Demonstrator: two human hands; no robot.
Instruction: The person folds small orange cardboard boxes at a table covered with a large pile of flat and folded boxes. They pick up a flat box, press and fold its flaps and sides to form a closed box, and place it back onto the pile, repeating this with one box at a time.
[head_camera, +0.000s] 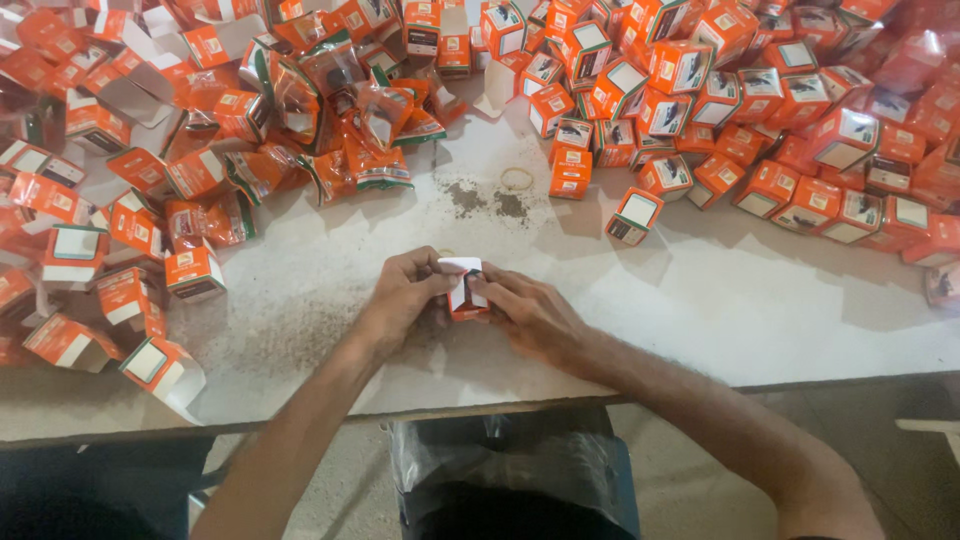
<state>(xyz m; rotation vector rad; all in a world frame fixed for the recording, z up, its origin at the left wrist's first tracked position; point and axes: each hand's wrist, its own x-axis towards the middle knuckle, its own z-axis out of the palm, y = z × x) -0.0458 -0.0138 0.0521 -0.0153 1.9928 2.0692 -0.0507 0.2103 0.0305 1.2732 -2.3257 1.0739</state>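
Both hands — left hand (405, 290), right hand (528, 312) — grip one small orange carton (466, 290), fingers clamped, above the white table (720, 310).

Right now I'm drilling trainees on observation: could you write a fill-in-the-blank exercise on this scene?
1. Both hands hold one small ____ box.
2. The left hand and right hand work over a white ____.
3. A rubber band lies beside dark ____.

Missing: orange; table; crumbs

Packing workshop, heaps of orange cartons (760, 110), worktable (720, 310)
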